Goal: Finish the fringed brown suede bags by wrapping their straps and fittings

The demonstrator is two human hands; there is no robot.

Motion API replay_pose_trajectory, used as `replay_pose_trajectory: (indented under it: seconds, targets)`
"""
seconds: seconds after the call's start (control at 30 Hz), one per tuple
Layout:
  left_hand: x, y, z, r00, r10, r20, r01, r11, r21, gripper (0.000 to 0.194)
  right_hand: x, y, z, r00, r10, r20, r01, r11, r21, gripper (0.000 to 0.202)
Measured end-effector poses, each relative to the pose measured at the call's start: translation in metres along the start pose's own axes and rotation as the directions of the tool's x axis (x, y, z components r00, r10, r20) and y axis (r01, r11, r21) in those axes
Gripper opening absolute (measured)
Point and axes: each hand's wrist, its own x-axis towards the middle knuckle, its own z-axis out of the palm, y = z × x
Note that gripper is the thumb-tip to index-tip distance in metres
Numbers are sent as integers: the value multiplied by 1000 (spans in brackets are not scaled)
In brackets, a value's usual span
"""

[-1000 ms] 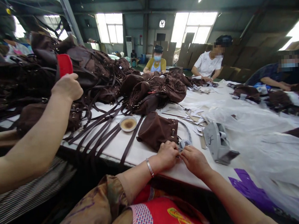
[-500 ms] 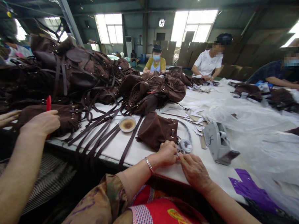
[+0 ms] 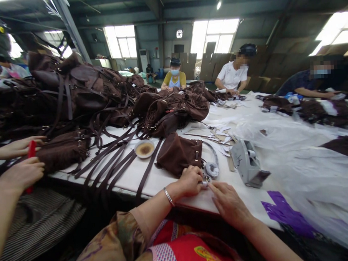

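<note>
While a white-topped table [image 3: 159, 184] stretches ahead, a slouched, dark brown bag [image 3: 177, 153] lies near its edge, metal eyelets along the right end. To its right stands a grey dispenser [image 3: 245, 167] with a pale round part inside. Left of the bag, a shallow white bowl [image 3: 144, 157] holds something tan, darker brown mid-surface. Beside the bag, the left hand [image 3: 191, 180] curls its fingers at a small pale piece [image 3: 204, 184]; the right hand [image 3: 230, 203] reaches there, fingers extended, close together. Whether either pinches it cannot be told.
</note>
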Motion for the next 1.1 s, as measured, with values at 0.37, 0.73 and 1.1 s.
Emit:
replay_pose_trajectory:
  seconds: [0.37,0.73,1.1]
  targets:
    - [-5,2,4,995,21,-93,-21,1000,1,16,1,153,-93,252,966,51,-862,200,466,32]
    - [-6,-1,8,990,36,-139,-40,999,-26,11,-13,140,-83,235,966,107,-705,94,703,35]
    - [-7,2,7,983,57,-173,-59,998,-8,6,-33,115,-54,159,980,121,-758,43,650,22]
